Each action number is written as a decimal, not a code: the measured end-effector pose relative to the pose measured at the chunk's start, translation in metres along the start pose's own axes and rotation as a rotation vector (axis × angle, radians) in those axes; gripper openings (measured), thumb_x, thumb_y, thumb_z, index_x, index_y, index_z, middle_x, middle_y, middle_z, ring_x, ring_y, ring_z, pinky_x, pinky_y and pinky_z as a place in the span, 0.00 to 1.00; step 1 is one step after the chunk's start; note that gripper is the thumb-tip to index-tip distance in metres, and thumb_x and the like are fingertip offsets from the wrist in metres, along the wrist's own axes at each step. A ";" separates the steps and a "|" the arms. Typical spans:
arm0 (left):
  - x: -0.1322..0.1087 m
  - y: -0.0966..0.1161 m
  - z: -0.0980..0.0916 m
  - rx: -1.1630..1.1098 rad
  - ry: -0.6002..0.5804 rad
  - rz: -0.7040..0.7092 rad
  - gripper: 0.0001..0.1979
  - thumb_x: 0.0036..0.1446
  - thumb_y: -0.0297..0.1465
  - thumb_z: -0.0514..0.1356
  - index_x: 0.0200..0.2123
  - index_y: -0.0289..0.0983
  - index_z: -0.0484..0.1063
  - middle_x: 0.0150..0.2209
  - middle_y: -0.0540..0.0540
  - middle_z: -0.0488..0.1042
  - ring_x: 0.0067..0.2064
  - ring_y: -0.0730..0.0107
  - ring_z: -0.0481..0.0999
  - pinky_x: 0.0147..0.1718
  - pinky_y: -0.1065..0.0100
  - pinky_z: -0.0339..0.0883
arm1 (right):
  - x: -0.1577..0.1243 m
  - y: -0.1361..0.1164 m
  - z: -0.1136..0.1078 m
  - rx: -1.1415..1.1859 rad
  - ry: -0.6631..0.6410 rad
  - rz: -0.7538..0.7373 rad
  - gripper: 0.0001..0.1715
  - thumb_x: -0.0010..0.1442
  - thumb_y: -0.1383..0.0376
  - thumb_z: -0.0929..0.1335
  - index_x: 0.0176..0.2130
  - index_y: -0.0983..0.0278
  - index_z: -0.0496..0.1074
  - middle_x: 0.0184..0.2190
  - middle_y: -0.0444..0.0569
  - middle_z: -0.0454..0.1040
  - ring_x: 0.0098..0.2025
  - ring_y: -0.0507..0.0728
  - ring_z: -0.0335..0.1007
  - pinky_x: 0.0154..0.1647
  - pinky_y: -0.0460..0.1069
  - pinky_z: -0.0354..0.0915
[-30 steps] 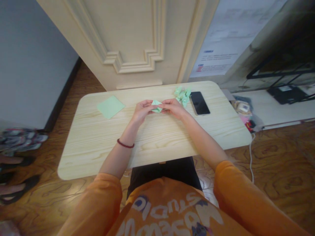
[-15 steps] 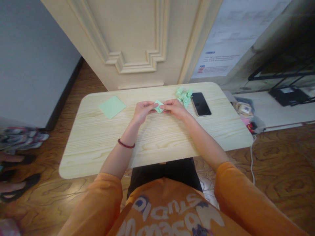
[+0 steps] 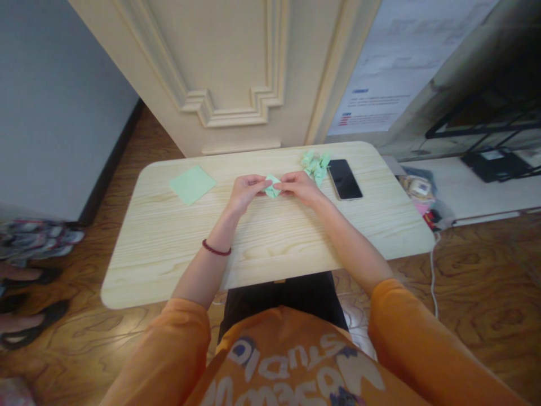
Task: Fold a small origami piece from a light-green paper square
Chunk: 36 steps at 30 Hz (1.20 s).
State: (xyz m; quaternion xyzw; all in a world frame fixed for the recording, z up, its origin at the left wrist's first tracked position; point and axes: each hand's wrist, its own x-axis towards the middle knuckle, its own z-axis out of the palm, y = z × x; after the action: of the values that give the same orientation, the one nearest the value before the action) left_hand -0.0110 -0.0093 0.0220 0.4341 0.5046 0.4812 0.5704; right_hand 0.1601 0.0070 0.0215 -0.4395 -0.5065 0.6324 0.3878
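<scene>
A small folded piece of light green paper (image 3: 273, 190) is held between my two hands, over the middle of the table's far half. My left hand (image 3: 245, 190) pinches its left corner, thumb on top. On the other side my right hand (image 3: 299, 187) grips the right corner, its thumb and fingertips close to the left thumb. The fingers cover part of the folds. Just beyond my right hand lies a cluster of folded green paper pieces (image 3: 316, 164). A flat green paper square (image 3: 193, 184) rests on the table to the left of my left hand.
The pale wood-grain table (image 3: 169, 242) has rounded corners and stands against a cream panel (image 3: 228, 62). A smartphone (image 3: 345, 179) lies at the right. Another person's sandalled feet (image 3: 36, 324) are on the floor at left. A white cable (image 3: 433, 276) hangs beyond the right edge.
My fingertips have shifted very slightly on the folded paper, which both hands still hold in the same place. The other things have not moved.
</scene>
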 end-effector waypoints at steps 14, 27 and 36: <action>-0.001 -0.001 -0.001 0.096 -0.022 0.027 0.22 0.29 0.42 0.75 0.26 0.32 0.77 0.25 0.46 0.77 0.26 0.71 0.73 0.28 0.71 0.67 | 0.000 0.002 0.000 -0.061 -0.030 -0.025 0.13 0.35 0.62 0.76 0.19 0.66 0.72 0.17 0.42 0.70 0.22 0.48 0.64 0.25 0.44 0.60; 0.001 -0.002 0.001 0.147 0.029 0.100 0.12 0.40 0.38 0.68 0.22 0.34 0.75 0.22 0.49 0.73 0.25 0.73 0.69 0.26 0.71 0.65 | -0.002 -0.002 0.002 -0.056 -0.042 -0.001 0.17 0.32 0.61 0.77 0.17 0.66 0.69 0.16 0.40 0.67 0.21 0.47 0.62 0.23 0.44 0.59; 0.005 -0.004 -0.003 0.216 0.097 0.162 0.17 0.49 0.40 0.64 0.16 0.35 0.71 0.17 0.50 0.68 0.22 0.75 0.66 0.23 0.73 0.62 | -0.001 0.000 0.000 -0.076 -0.052 0.009 0.14 0.35 0.62 0.76 0.17 0.66 0.70 0.15 0.41 0.68 0.20 0.47 0.62 0.23 0.44 0.59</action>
State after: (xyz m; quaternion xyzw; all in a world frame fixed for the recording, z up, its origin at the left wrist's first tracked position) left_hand -0.0130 -0.0046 0.0165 0.5083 0.5439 0.4889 0.4547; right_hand 0.1601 0.0057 0.0215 -0.4396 -0.5379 0.6256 0.3550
